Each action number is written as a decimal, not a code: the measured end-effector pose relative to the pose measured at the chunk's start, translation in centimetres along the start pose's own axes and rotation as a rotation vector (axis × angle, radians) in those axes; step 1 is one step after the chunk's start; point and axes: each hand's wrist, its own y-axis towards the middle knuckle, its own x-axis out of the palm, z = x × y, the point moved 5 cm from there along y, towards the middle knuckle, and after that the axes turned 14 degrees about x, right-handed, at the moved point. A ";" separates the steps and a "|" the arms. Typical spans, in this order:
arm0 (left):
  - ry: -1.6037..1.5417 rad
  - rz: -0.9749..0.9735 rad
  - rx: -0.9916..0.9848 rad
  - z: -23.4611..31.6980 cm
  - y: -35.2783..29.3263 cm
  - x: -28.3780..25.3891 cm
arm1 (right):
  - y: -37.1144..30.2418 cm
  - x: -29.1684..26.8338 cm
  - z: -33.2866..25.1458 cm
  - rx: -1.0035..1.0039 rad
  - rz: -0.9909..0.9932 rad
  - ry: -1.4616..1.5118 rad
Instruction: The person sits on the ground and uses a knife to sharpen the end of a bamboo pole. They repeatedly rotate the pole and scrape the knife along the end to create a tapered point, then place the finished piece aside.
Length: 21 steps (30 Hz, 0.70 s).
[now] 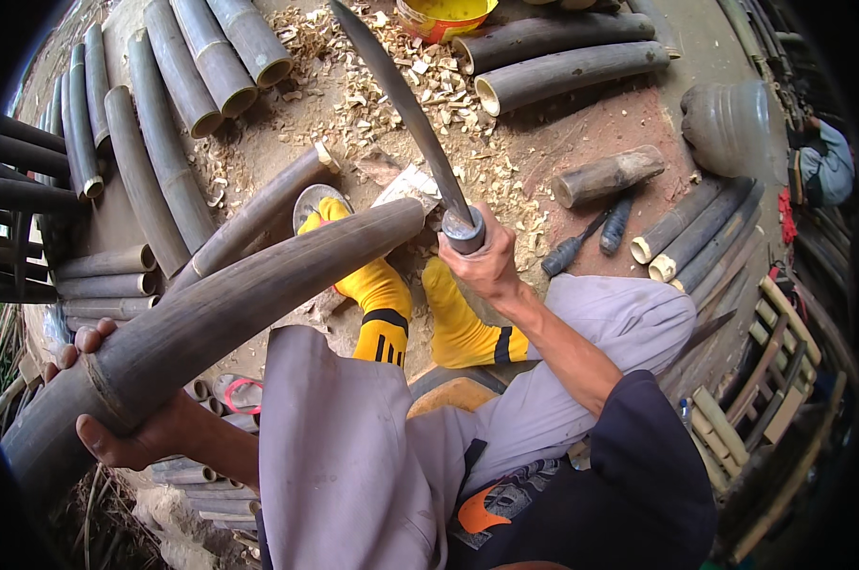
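Observation:
A thick, dark bamboo pole [249, 285] slants across from the lower left, its far end near the middle by my feet. My left hand [116, 408] is wrapped round it near a node at its lower left end. In my right hand [486, 261] is the handle of a machete, and its long, slightly curved blade [405, 104] points up and away. The blade's lower part stands just right of the pole's far end, above a pale chopped block [405, 187]; whether it touches either, I cannot tell. My yellow-socked feet [377, 290] rest near that end.
Pale wood chips [410, 85] cover the ground ahead. Cut bamboo lengths [173, 76] lie at far left, with more bamboo pieces [572, 76] at far right. A short log [610, 176], dark-handled tools [581, 242], a large clear plastic jug [728, 128] and a yellow-red bucket [443, 19] lie around. Another person [823, 166] is at right.

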 end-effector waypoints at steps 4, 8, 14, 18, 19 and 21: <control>0.117 -0.003 0.060 -0.1 -0.8 1.9 | 0.8 1.6 5.7 0.201 -0.120 -0.232; 0.079 -0.056 0.065 -0.3 -0.6 2.5 | 0.1 0.3 4.0 0.289 -0.163 -0.213; 0.042 -0.038 0.021 -0.1 -0.7 2.6 | -0.2 1.2 6.0 0.254 -0.049 -0.134; -0.002 -0.115 0.047 -0.2 -0.2 2.2 | 2.1 0.2 5.2 0.284 -0.172 -0.303; -0.019 -0.135 0.042 -0.1 -0.2 2.0 | 1.7 0.1 4.8 0.301 -0.188 -0.314; -0.094 -0.105 0.007 0.0 -0.4 1.2 | 1.0 -0.4 3.0 0.200 -0.122 -0.134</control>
